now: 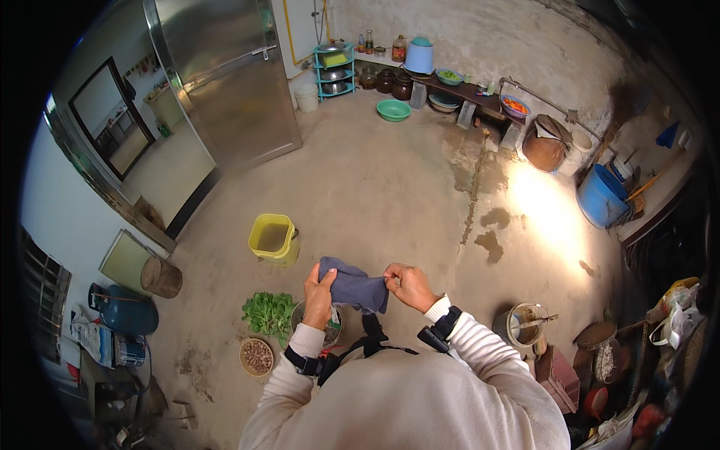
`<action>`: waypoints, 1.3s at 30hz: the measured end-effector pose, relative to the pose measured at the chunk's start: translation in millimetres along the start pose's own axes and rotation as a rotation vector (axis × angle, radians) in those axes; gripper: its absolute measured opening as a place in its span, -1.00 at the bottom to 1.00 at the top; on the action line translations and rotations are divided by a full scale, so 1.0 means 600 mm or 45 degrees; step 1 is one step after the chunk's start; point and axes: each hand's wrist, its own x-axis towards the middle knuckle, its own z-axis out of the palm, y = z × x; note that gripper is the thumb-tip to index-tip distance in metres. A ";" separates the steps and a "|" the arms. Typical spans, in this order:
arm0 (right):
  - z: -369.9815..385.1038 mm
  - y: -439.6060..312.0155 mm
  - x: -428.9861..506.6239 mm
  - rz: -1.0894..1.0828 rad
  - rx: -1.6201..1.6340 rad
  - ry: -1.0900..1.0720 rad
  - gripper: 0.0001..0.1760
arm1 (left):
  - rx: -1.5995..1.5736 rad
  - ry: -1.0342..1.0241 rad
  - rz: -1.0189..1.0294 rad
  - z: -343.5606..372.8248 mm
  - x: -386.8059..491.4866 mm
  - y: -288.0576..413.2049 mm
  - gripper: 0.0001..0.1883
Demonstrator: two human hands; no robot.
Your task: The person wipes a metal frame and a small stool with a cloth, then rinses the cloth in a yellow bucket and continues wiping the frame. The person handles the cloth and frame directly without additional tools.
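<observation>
A dark blue-grey cloth point(357, 287) is stretched between my two hands, in front of my body. My left hand point(319, 295) grips its left end, thumb on top. With fingertips and thumb, my right hand point(409, 286) pinches the upper right corner. Below the cloth, a round container point(336, 329) is partly hidden by my left arm and the cloth. Leafy greens point(267, 316) lie on the floor left of that container, and a round bowl of small brownish pieces point(257, 357) stands nearer to me. Beyond my left hand is a yellow bucket point(274, 239) holding murky liquid.
A pail point(523, 324) stands at the right, near a reddish box point(557, 378). At the left are a wood block point(161, 277) and a gas cylinder point(132, 309). A green basin point(394, 110) and a low bench point(472, 94) are at the back, a blue barrel point(603, 196) far right.
</observation>
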 end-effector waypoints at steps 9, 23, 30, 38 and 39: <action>0.014 0.060 0.410 0.336 0.845 -0.274 -0.91 | 0.011 -0.020 -0.139 -0.025 0.295 0.097 -0.73; 0.175 0.191 1.025 0.148 0.663 -0.984 -0.86 | 0.661 0.291 -0.114 -0.211 0.588 0.096 -0.87; 0.406 0.186 1.154 -0.683 0.051 -1.790 -0.02 | 0.533 0.839 0.169 -0.189 0.722 0.195 -0.72; 0.702 0.130 1.215 -0.514 0.125 -2.157 -0.54 | 0.627 1.070 0.329 -0.243 0.834 0.258 -0.67; 0.725 0.130 1.233 -0.216 0.225 -2.184 -0.53 | 0.530 1.096 0.252 -0.253 0.848 0.256 -0.68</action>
